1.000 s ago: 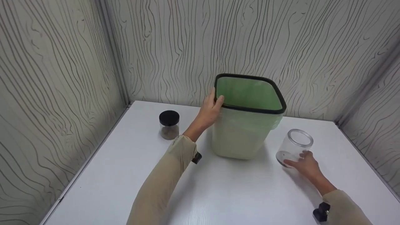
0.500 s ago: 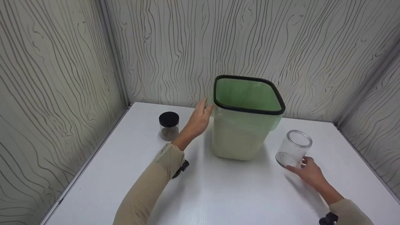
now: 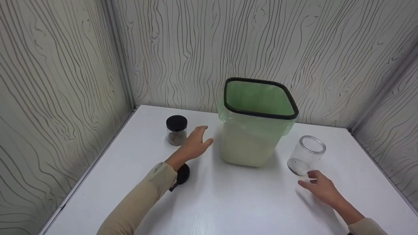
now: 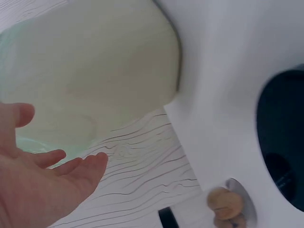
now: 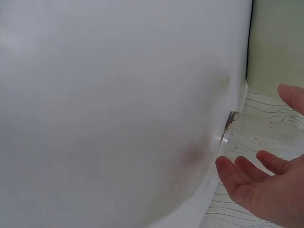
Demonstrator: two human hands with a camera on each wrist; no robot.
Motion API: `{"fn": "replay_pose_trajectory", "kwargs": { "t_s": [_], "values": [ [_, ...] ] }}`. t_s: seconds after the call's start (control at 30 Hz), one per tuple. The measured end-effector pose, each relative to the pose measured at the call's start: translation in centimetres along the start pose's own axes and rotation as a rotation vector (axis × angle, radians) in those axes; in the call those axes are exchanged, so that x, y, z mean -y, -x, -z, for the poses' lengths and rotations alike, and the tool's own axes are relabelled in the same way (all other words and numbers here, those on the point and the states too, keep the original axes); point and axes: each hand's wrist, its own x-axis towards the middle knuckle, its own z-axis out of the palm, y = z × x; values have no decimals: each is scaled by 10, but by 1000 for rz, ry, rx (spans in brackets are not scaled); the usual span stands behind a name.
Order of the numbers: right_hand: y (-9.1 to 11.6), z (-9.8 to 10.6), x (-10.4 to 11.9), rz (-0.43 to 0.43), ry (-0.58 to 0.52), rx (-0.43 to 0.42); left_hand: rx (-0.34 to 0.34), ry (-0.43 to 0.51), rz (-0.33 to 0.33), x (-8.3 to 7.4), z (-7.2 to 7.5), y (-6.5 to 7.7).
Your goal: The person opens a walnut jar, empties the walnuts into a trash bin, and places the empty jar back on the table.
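My left hand (image 3: 195, 143), fingers spread and holding nothing, hovers between the black-lidded clear jar (image 3: 177, 132) and the green waste bin (image 3: 251, 140) with its black rim. Round brown things (image 4: 225, 204) show inside that jar in the left wrist view. At the right stands a clear open jar (image 3: 307, 156), with small dark specks on its bottom in the right wrist view. My right hand (image 3: 323, 189) is just in front of it, fingers loosely bent and holding nothing; a small gap seems to separate them. Below my left wrist lies a round black disc (image 3: 183, 173), like a jar lid, partly hidden.
Everything stands on a white table (image 3: 228, 202). Wood-grain panels (image 3: 202, 49) close it in at the back and both sides. The bin stands near the back panel.
My left hand has let go of the bin's rim and moved left and toward me. My right hand has come off the clear jar and drawn back slightly. The black disc has come into view.
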Motion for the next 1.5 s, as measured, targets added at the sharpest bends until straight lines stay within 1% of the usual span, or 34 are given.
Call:
{"fn": "replay_pose_trajectory", "kwargs": {
  "t_s": [0.1, 0.23, 0.33, 0.47, 0.53, 0.67, 0.83, 0.97, 1.07, 1.2, 1.3, 1.5],
  "values": [
    [4, -4, 6, 18, 16, 15, -10, -39, 16, 13, -3, 3],
    [7, -10, 15, 38, 35, 32, -52, -103, 49, 30, -7, 6],
    [8, -15, 22, 46, 32, 46, -87, -124, 84, 41, -9, 6],
    [12, -23, 34, 68, 2, 45, -155, -92, 132, 51, -8, 5],
    [13, -27, 40, 83, -17, 43, -199, -86, 151, 56, -7, 3],
    [17, -35, 49, 120, -47, 42, -266, -74, 200, 64, -4, 0],
    [21, -44, 58, 158, -71, 59, -339, -52, 274, 75, 0, -1],
    [24, -48, 65, 188, -84, 84, -393, -62, 327, 81, 4, -3],
    [24, -51, 69, 209, -87, 99, -399, -79, 370, 86, 7, -4],
    [25, -54, 72, 253, -81, 114, -379, -69, 420, 94, 11, -8],
    [25, -55, 73, 265, -83, 123, -369, -24, 447, 98, 14, -13],
    [27, -57, 76, 252, -101, 145, -358, 116, 445, 104, 18, -23]
  ]
}}
